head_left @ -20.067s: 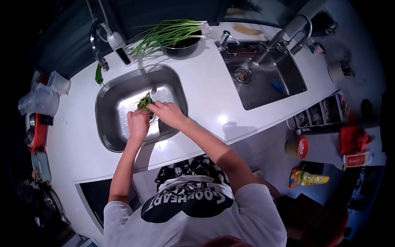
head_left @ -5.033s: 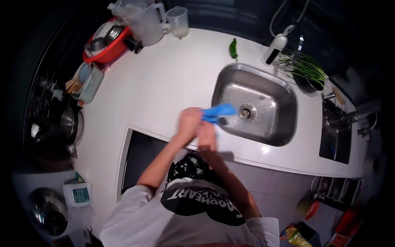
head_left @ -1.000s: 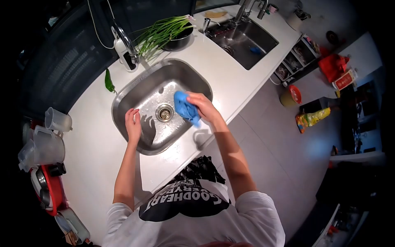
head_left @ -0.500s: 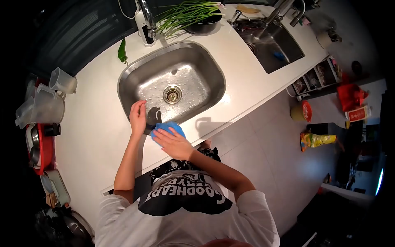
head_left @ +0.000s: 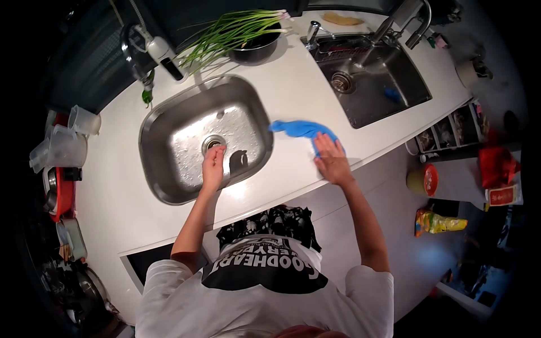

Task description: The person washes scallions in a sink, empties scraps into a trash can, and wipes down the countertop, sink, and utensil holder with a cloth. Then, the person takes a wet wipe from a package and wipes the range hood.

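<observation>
My right hand (head_left: pixel 333 162) holds a blue cloth (head_left: pixel 298 129) down on the counter to the right of the large sink, fingers laid along it. The cloth's far end trails left to the sink's right rim. Over the front part of the large steel sink (head_left: pixel 169 180) hovers my left hand (head_left: pixel 213 164), its fingers curled together, with nothing visible in them. Water drops dot the sink's floor, and the drain (head_left: pixel 213 144) lies just beyond my left fingertips.
A black pot (head_left: pixel 256 53) with spring onions (head_left: pixel 236 36) stands behind the sink, near a faucet (head_left: pixel 131 53) and a green pepper (head_left: pixel 147 97). A smaller sink (head_left: pixel 383 96) is at right. Plastic containers (head_left: pixel 67 146) line the left side. The white counter's (head_left: pixel 270 188) front edge faces me.
My right hand has slid the blue cloth from the sink's front edge to the counter on its right, spreading it out. My left hand now hovers near the drain. The view has shifted.
</observation>
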### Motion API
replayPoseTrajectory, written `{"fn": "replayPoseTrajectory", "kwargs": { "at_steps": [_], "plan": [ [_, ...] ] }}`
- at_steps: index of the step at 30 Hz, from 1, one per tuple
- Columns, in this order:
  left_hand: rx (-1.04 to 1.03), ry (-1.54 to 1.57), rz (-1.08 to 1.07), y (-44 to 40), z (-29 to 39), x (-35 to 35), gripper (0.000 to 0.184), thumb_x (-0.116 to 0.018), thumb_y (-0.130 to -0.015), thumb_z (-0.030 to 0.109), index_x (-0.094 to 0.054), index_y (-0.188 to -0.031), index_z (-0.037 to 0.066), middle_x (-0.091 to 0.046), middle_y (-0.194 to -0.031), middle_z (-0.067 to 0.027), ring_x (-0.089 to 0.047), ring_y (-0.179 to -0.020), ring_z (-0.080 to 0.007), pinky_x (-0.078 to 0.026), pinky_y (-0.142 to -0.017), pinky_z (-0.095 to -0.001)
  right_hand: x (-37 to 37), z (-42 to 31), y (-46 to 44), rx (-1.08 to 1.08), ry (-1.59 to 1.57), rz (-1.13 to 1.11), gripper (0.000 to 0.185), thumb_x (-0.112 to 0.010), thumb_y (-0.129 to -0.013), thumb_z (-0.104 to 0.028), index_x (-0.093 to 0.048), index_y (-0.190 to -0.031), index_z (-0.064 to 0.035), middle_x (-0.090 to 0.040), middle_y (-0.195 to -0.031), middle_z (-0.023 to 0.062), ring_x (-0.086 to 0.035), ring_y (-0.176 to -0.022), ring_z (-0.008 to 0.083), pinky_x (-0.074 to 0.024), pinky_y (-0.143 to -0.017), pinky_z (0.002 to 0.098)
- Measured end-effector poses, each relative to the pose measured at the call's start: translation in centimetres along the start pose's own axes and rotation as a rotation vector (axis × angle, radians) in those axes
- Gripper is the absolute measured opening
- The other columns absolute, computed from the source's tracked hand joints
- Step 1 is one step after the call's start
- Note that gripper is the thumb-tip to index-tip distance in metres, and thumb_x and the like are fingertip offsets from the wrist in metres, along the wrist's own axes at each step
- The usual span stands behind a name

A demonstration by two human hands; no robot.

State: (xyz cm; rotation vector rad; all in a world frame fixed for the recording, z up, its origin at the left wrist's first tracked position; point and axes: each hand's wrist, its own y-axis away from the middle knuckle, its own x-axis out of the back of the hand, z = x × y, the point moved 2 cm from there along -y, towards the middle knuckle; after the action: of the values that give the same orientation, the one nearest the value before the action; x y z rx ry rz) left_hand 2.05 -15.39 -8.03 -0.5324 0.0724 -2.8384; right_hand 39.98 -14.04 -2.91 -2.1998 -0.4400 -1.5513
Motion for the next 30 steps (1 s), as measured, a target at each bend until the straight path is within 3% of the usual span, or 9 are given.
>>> {"fn": "replayPoseTrajectory", "kwargs": {
  "at_steps": [3, 8, 11, 15, 18, 19, 21, 22, 30],
  "plan": [
    [0.051, -0.086, -0.105, -0.3, 3.0, -4.8, 0.021, -0.051, -0.093, 0.016, -0.064, -0.102, 0.002, -0.062, -0.104, -0.0140, -0.058, -0.099, -0.0251, -0.043, -0.088, -0.0317, 2.2, 7.4, -0.6, -0.083, 0.083, 0.076, 0.057, -0.051, -0.091, -0.030, -0.035, -0.139, -0.0043, -0.030, -0.148, 0.0130, -0.029, -0.136, 0.0294, -0.0209, -0.109, 0.0497],
    [0.014, -0.164, -0.113, 0.3, 5.0, -10.4, 0.031, -0.053, -0.091, 0.020, -0.055, -0.115, 0.000, -0.058, -0.111, -0.0200, -0.056, -0.104, -0.0332, -0.043, -0.091, -0.0353, 1.5, 13.6, -1.7, -0.187, 0.005, 0.335, 0.026, -0.048, -0.092, -0.017, -0.063, -0.104, 0.0000, -0.064, -0.105, 0.0189, -0.058, -0.107, 0.0334, -0.0390, -0.098, 0.0418],
    [0.107, -0.186, -0.163, 0.6, 6.8, -10.7, 0.034, -0.054, -0.091, 0.022, -0.055, -0.116, 0.000, -0.057, -0.112, -0.0212, -0.055, -0.106, -0.0345, -0.043, -0.091, -0.0369, 1.3, 15.0, -1.9, -0.606, -0.371, 0.503, 0.026, -0.046, -0.094, -0.019, -0.064, -0.099, 0.0001, -0.064, -0.098, 0.0203, -0.061, -0.096, 0.0299, -0.0444, -0.087, 0.0375],
    [0.112, -0.237, -0.230, 0.6, 5.5, -10.3, 0.035, -0.053, -0.091, 0.021, -0.054, -0.119, 0.000, -0.057, -0.117, -0.0192, -0.054, -0.111, -0.0308, -0.041, -0.095, -0.0351, 7.0, 10.1, -3.6, -0.639, -1.088, 0.478, 0.031, -0.045, -0.096, -0.026, -0.060, -0.102, 0.0008, -0.060, -0.083, 0.0043, -0.052, -0.078, 0.0119, -0.0436, -0.073, 0.0276],
    [0.118, -0.199, -0.248, 0.1, 6.5, -11.0, 0.034, -0.053, -0.091, 0.021, -0.054, -0.118, 0.000, -0.056, -0.116, -0.0196, -0.054, -0.109, -0.0320, -0.041, -0.094, -0.0355, 6.6, 6.8, -2.9, -0.495, -0.931, 0.051, 0.034, -0.049, -0.096, -0.028, -0.059, -0.110, 0.0006, -0.062, -0.102, 0.0065, -0.055, -0.089, 0.0125, -0.0445, -0.076, 0.0279],
    [0.100, -0.201, -0.253, 0.1, 6.5, -11.3, 0.034, -0.053, -0.091, 0.021, -0.054, -0.117, 0.000, -0.056, -0.115, -0.0196, -0.054, -0.109, -0.0323, -0.042, -0.093, -0.0355, 6.3, 4.8, -2.9, -0.162, -0.902, 0.077, 0.035, -0.050, -0.095, -0.027, -0.058, -0.114, 0.0000, -0.061, -0.114, 0.0109, -0.057, -0.100, 0.0181, -0.0440, -0.087, 0.0305],
    [0.049, -0.154, -0.215, -1.0, 6.6, -11.7, 0.032, -0.050, -0.093, 0.020, -0.054, -0.116, -0.001, -0.056, -0.113, -0.0212, -0.054, -0.106, -0.0350, -0.042, -0.091, -0.0373, 4.2, 0.6, -3.3, 0.007, -0.803, -0.157, 0.034, -0.049, -0.094, -0.027, -0.058, -0.121, -0.0082, -0.052, -0.131, 0.0105, -0.043, -0.126, 0.0271, -0.0330, -0.105, 0.0379],
    [0.033, -0.137, -0.190, -1.6, 6.8, -12.0, 0.031, -0.048, -0.093, 0.020, -0.053, -0.115, -0.002, -0.055, -0.113, -0.0221, -0.054, -0.104, -0.0366, -0.043, -0.091, -0.0385, 2.8, -1.9, -4.2, 0.295, -0.417, -0.294, 0.034, -0.049, -0.093, -0.028, -0.058, -0.123, -0.0145, -0.048, -0.135, 0.0084, -0.036, -0.132, 0.0282, -0.0255, -0.109, 0.0448],
    [-0.003, -0.085, -0.116, -1.3, 6.0, -12.5, 0.033, -0.041, -0.095, 0.017, -0.046, -0.118, -0.006, -0.049, -0.115, -0.0246, -0.048, -0.109, -0.0384, -0.038, -0.095, -0.0399, -2.8, -4.2, -12.7, 0.224, -0.060, -0.150, 0.047, -0.047, -0.091, -0.029, -0.043, -0.136, -0.0161, -0.032, -0.146, 0.0057, -0.023, -0.138, 0.0280, -0.0158, -0.111, 0.0514]
  ]
}}
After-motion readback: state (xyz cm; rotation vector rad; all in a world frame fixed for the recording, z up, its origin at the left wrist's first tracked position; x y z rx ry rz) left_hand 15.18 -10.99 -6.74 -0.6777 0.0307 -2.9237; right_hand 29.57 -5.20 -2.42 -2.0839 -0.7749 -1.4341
